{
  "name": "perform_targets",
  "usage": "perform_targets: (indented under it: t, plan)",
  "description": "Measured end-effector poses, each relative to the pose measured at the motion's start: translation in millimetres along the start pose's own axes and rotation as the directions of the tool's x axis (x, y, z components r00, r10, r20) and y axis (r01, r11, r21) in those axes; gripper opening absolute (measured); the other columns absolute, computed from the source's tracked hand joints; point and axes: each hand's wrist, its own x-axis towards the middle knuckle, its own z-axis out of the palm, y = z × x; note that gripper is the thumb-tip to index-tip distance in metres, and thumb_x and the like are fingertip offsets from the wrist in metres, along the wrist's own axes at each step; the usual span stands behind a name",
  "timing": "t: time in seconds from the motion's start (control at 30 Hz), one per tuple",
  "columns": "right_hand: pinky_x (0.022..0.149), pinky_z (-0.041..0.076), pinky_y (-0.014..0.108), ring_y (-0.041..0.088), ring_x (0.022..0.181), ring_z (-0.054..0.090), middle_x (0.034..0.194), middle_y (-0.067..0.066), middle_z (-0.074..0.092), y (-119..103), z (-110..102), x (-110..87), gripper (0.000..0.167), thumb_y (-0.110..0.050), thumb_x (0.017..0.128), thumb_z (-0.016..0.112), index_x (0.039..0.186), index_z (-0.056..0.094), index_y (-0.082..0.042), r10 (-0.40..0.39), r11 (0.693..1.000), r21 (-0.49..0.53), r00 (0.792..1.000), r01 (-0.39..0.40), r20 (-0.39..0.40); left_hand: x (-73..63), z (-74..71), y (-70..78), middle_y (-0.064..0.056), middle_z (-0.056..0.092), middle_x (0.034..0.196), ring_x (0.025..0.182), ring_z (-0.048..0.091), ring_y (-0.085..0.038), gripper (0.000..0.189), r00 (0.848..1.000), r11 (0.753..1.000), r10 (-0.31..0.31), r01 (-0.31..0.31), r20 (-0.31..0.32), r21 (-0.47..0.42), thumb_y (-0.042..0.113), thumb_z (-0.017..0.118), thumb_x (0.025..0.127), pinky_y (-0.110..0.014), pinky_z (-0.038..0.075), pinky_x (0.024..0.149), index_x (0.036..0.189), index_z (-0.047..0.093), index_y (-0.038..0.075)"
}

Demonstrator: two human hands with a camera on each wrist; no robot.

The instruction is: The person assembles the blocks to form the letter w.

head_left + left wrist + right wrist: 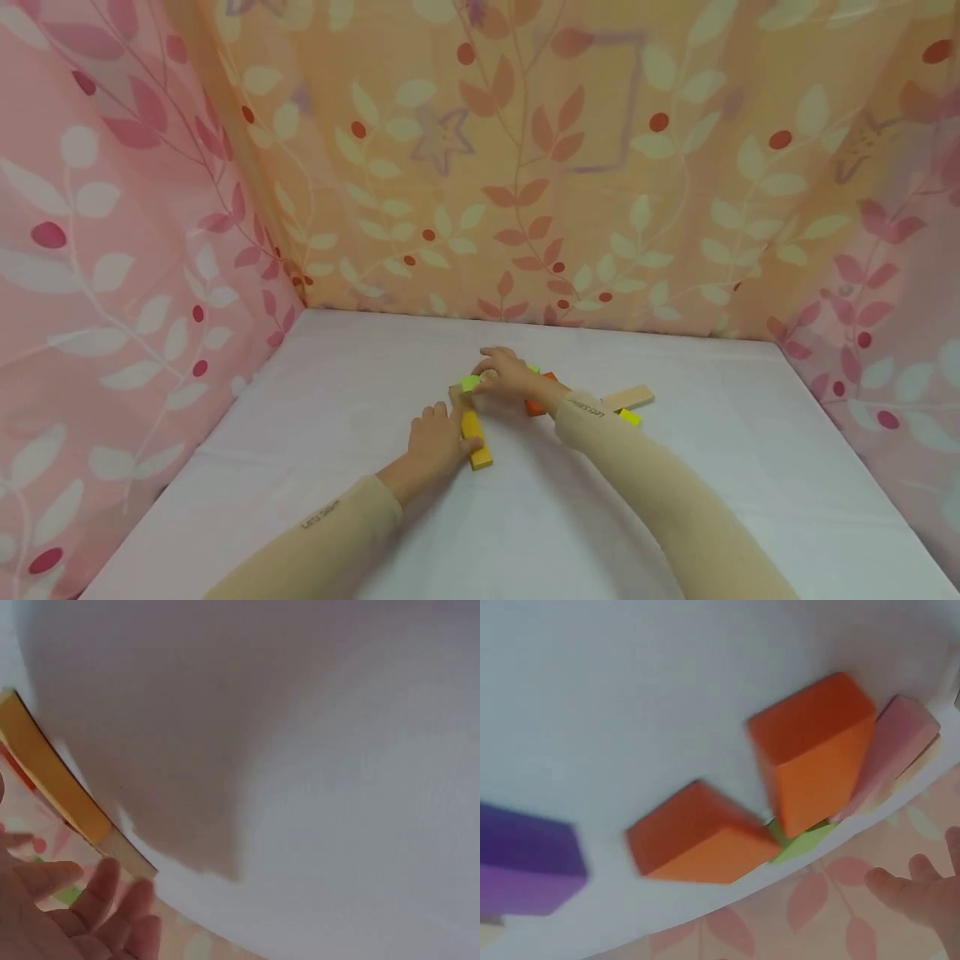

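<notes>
A yellow block lies lengthwise on the white table, a plain wooden block end to end with it at its far end. Beside this row is my left hand, its thumb touching the yellow block and its other fingers loosely extended. My right hand reaches over the far end of the row. Between its thumb and index finger it pinches a light green block; the hand partly hides the contact. In the right wrist view only some outstretched fingertips show.
Right of the row lie orange blocks, a pink block, a purple block, another green block, a flat wooden block and a bright yellow block. Patterned curtains enclose the table's back and sides.
</notes>
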Motion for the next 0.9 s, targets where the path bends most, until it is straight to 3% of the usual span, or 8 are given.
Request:
perform_targets:
  t: [0.1,0.17,0.23,0.4,0.53,0.67,0.8,0.9]
  plan:
    - [0.107,0.024,0.064,0.042,0.139,0.026,0.148,0.021,0.039,8,-3,-15.2,0.034,-0.029,0.087,0.074,0.112,0.071,-0.006,-0.010,1.000,0.006,0.999,0.011,-0.048,8.3,-0.8,-4.5,-0.020,0.052,0.130,0.119,0.046,-0.042,0.078,0.999,0.997,0.013,-0.011,0.039,-0.071,0.052,0.065,0.088,-0.056,0.040,0.093,0.144,0.042,0.003]
    - [0.106,0.026,0.063,0.043,0.137,0.028,0.147,0.022,0.041,12,-5,-25.3,0.033,-0.028,0.087,0.074,0.111,0.071,-0.005,-0.014,1.000,0.009,0.997,0.015,-0.076,13.6,0.3,-7.4,-0.019,0.039,0.148,0.134,0.032,-0.048,0.081,0.996,0.993,0.030,-0.021,0.085,-0.112,0.052,0.062,0.090,-0.063,0.031,0.101,0.149,0.035,0.003]
    - [0.105,0.027,0.063,0.046,0.135,0.031,0.144,0.025,0.042,14,-7,-36.2,0.031,-0.024,0.086,0.075,0.108,0.071,-0.003,-0.020,0.999,0.031,0.994,0.024,-0.106,18.2,2.5,-9.9,-0.017,0.029,0.156,0.140,0.018,-0.051,0.084,0.991,0.992,0.047,-0.031,0.124,-0.126,0.053,0.060,0.091,-0.068,0.023,0.104,0.152,0.030,0.004]
    - [0.108,0.025,0.061,0.049,0.132,0.034,0.140,0.029,0.044,15,-5,-60.9,0.029,-0.018,0.084,0.077,0.106,0.071,-0.001,0.000,0.995,0.100,0.991,0.014,-0.133,25.6,9.1,-15.2,-0.012,0.029,0.157,0.142,0.014,-0.048,0.083,0.987,0.997,0.049,-0.039,0.155,-0.067,0.060,0.056,0.090,-0.070,0.019,0.105,0.151,0.034,0.008]
    - [0.108,0.024,0.061,0.048,0.128,0.039,0.136,0.030,0.048,18,0,-75.0,0.031,-0.018,0.082,0.079,0.106,0.071,0.000,-0.005,0.995,0.099,0.989,0.019,-0.147,28.5,11.0,-17.5,-0.009,0.031,0.156,0.143,0.015,-0.045,0.081,0.986,0.998,0.042,-0.034,0.160,-0.053,0.061,0.056,0.089,-0.070,0.016,0.106,0.150,0.038,0.011]
    - [0.104,0.030,0.061,0.047,0.122,0.046,0.128,0.031,0.053,18,4,-86.1,0.031,-0.016,0.080,0.081,0.103,0.071,0.002,-0.044,0.994,0.086,0.982,0.060,-0.183,31.0,10.3,-17.7,-0.009,0.032,0.155,0.142,0.018,-0.045,0.082,0.985,0.998,0.045,-0.037,0.167,-0.052,0.062,0.057,0.088,-0.070,0.015,0.106,0.150,0.039,0.011]
    - [0.091,0.045,0.049,0.035,0.105,0.054,0.113,0.021,0.058,18,11,-97.2,0.030,-0.017,0.080,0.081,0.104,0.072,-0.001,0.003,0.988,0.153,0.987,0.022,-0.160,32.1,10.2,-17.5,-0.009,0.032,0.156,0.142,0.020,-0.046,0.082,0.984,0.999,0.037,-0.030,0.172,-0.043,0.062,0.057,0.088,-0.070,0.015,0.106,0.150,0.038,0.013]
    - [0.083,0.047,0.041,0.026,0.095,0.053,0.102,0.010,0.058,17,17,-105.5,0.030,-0.019,0.080,0.081,0.105,0.072,-0.004,0.051,0.978,0.207,0.992,-0.025,-0.117,31.5,10.5,-17.8,-0.009,0.032,0.156,0.141,0.021,-0.047,0.081,0.986,0.999,0.039,-0.033,0.164,-0.040,0.062,0.057,0.088,-0.071,0.016,0.105,0.150,0.039,0.013]
